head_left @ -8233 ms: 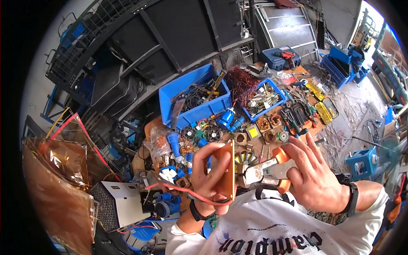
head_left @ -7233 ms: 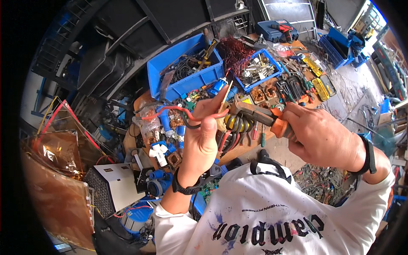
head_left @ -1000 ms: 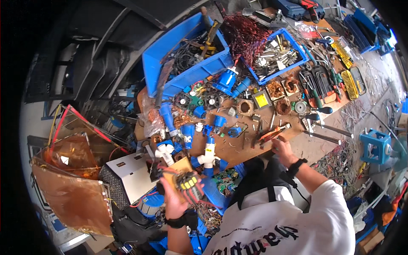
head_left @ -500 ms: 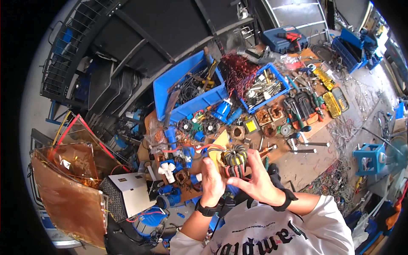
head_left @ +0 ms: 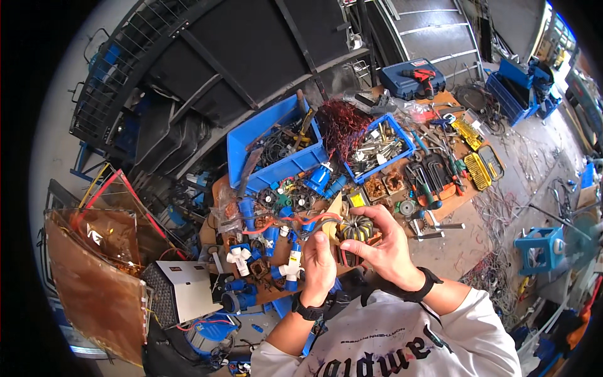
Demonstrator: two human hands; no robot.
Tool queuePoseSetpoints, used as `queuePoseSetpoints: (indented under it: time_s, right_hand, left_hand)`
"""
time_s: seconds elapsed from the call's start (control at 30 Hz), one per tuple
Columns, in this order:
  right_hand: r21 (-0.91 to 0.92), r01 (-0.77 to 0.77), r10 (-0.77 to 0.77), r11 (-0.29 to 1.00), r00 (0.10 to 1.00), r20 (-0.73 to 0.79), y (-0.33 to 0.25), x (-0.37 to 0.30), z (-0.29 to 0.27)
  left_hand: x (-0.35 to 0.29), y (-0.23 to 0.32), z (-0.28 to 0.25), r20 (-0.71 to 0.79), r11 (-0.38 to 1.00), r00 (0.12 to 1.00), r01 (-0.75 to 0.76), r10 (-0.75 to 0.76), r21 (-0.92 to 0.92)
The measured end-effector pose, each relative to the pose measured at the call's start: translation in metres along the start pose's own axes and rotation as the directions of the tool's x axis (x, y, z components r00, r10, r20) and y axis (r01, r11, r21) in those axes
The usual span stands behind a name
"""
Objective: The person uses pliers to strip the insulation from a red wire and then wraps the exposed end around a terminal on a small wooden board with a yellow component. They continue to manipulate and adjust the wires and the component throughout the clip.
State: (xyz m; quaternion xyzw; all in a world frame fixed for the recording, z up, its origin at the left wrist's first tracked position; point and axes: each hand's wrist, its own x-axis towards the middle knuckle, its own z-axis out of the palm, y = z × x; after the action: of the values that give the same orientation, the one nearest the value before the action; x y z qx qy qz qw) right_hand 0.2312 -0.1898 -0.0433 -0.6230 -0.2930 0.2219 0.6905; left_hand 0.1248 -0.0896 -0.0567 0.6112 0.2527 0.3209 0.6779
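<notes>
In front of my chest I hold a wound coil (head_left: 357, 229), ring-shaped, with dark windings and yellowish bands. My right hand (head_left: 392, 254) grips it from the right, thumb across its near side and fingers behind. On the other side, my left hand (head_left: 319, 269) is upright, thumb raised beside the coil; its fingers are mostly hidden. A pale yellow sheet (head_left: 330, 232) stands between the left thumb and the coil. From there a red wire (head_left: 275, 222) runs off to the left, over the bench.
A large blue crate (head_left: 279, 164) of tools and cables stands behind, beside a smaller blue tray (head_left: 377, 147) of metal parts and tangled dark-red wire (head_left: 342, 122). Pliers and clamps (head_left: 433, 169) lie at the right. White pipe fittings (head_left: 239, 259) and blue pump parts sit left of my hands.
Both hands have shifted slightly right with the coil, which has turned a little. The right thumb now lies further across its front. The view has shifted slightly too.
</notes>
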Motion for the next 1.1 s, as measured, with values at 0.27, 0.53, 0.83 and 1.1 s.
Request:
queuePoseSetpoints:
  time_s: [0.27, 0.53, 0.83, 1.1]
  right_hand:
    - [0.289, -0.121, 0.122, 0.95, 0.992, 0.016, 0.001, 0.002, -0.014]
    - [0.164, -0.109, 0.093, 0.98, 0.99, 0.108, -0.002, 0.009, -0.032]
    - [-0.257, 0.379, -0.322, 0.889, 0.916, 0.237, -0.038, 0.04, -0.037]
    - [-0.086, 0.257, -0.237, 0.963, 0.951, 0.197, -0.032, 0.045, -0.034]
  left_hand:
    - [0.004, 0.002, 0.012, -0.027, 0.998, 0.998, 0.056, -0.055, 0.018]
    - [0.006, 0.005, 0.021, -0.005, 0.962, 0.973, 0.228, -0.231, -0.151]
    - [0.006, -0.006, 0.015, 0.143, 0.995, 0.99, -0.025, 0.011, 0.1]
    - [0.005, 0.001, 0.016, 0.151, 0.991, 0.988, -0.042, 0.022, 0.128]
